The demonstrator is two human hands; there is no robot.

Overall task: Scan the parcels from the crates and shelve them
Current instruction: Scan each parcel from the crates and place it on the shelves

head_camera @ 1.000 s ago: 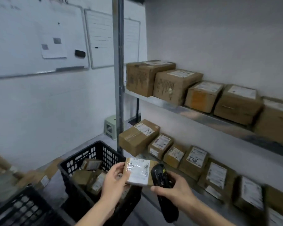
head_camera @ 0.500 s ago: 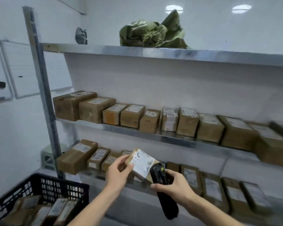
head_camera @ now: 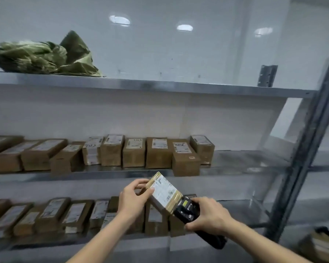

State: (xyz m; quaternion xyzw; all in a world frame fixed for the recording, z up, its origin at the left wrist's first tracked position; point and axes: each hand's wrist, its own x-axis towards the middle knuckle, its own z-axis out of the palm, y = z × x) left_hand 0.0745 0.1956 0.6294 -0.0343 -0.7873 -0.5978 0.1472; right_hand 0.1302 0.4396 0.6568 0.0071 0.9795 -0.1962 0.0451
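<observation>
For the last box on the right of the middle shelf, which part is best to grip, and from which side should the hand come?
Probably the rightmost box by its right face and top, coming from the right, where the middle shelf is bare. Its left side sits close behind the neighbouring box, leaving fingers little room there.

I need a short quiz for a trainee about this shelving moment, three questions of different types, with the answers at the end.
1. True or false: the left hand holds the parcel.
2. What does the right hand grip? A) a pen B) the scanner C) a tape roll
3. Fill in: the green bag lies on the ___ shelf.

Key: 1 true; 2 B; 3 top.
</observation>
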